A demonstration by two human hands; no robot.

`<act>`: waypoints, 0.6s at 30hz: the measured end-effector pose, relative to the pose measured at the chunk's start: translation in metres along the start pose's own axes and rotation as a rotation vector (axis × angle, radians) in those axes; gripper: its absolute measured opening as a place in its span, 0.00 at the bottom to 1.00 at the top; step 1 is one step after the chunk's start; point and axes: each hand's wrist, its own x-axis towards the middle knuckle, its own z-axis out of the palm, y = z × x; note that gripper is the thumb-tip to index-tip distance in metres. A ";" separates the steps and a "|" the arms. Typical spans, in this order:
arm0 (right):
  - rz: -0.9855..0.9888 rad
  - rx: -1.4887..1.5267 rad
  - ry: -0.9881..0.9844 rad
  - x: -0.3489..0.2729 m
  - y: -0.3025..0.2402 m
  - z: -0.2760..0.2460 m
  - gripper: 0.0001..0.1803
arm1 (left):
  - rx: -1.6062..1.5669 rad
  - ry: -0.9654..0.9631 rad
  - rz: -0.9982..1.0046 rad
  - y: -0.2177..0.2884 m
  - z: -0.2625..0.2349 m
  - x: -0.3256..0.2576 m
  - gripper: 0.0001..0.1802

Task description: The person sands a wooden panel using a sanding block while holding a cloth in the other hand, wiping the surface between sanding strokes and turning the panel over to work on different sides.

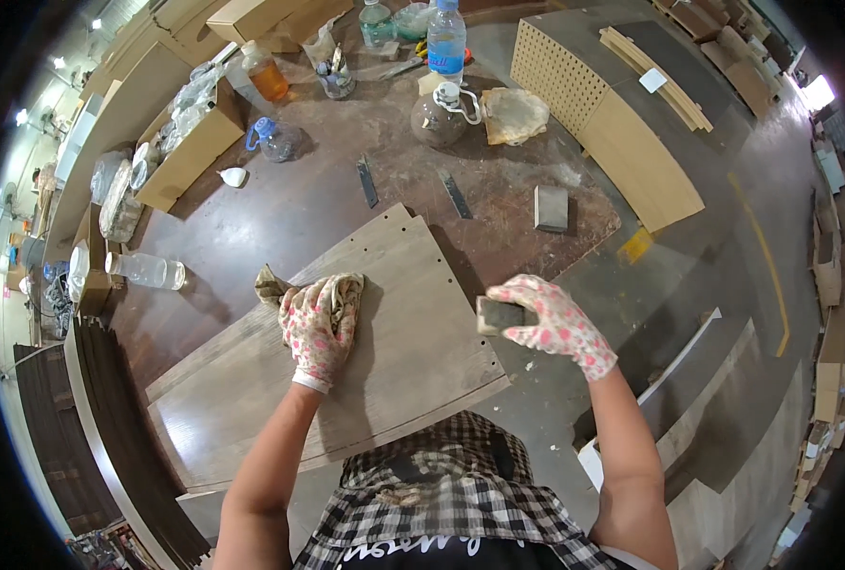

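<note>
Both my hands wear white gloves with pink spots. My left hand (320,323) presses a stained rag (348,293) onto a grey wood-grain panel (394,332), its fingers curled over the cloth. Small dark holes run along the panel's right end. Just beyond that end, my right hand (557,323) grips a small grey sanding block (499,315) between thumb and fingers, apart from the panel. A second grey block (551,208) stands on the brown worktable (289,214) further back. Two dark thin strips lie behind the panel, one of them a black strip (456,195).
Along the back stand a clear water bottle (446,43), a round jug (439,119) and a bottle of orange liquid (267,74). A clear bottle (147,271) lies at left, near a cardboard box (190,142) of plastic-wrapped items. Stacked boards (727,418) are at right.
</note>
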 end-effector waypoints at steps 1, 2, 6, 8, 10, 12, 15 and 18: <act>0.005 0.040 0.045 -0.008 -0.003 -0.005 0.29 | 0.000 0.007 0.009 0.001 0.003 0.000 0.24; 0.029 0.118 0.131 -0.006 -0.006 -0.005 0.28 | 0.002 0.014 0.021 0.003 0.004 0.000 0.23; 0.004 0.037 0.456 0.043 -0.017 0.006 0.26 | -0.011 0.042 0.060 0.008 0.009 0.003 0.25; -0.001 -0.045 0.498 0.051 -0.008 0.023 0.25 | -0.014 0.005 0.050 0.012 0.008 0.005 0.25; -0.001 -0.025 0.353 0.020 -0.015 0.024 0.28 | 0.000 -0.018 0.020 0.002 0.009 0.000 0.26; -0.034 0.048 0.191 -0.031 -0.012 0.023 0.30 | -0.008 -0.017 -0.001 -0.001 0.006 -0.002 0.26; 0.121 0.084 0.029 -0.085 -0.013 0.014 0.32 | 0.032 0.009 0.033 -0.001 0.007 -0.002 0.25; 0.182 0.087 0.310 -0.072 -0.036 0.020 0.30 | 0.033 0.022 0.037 0.002 0.011 -0.001 0.23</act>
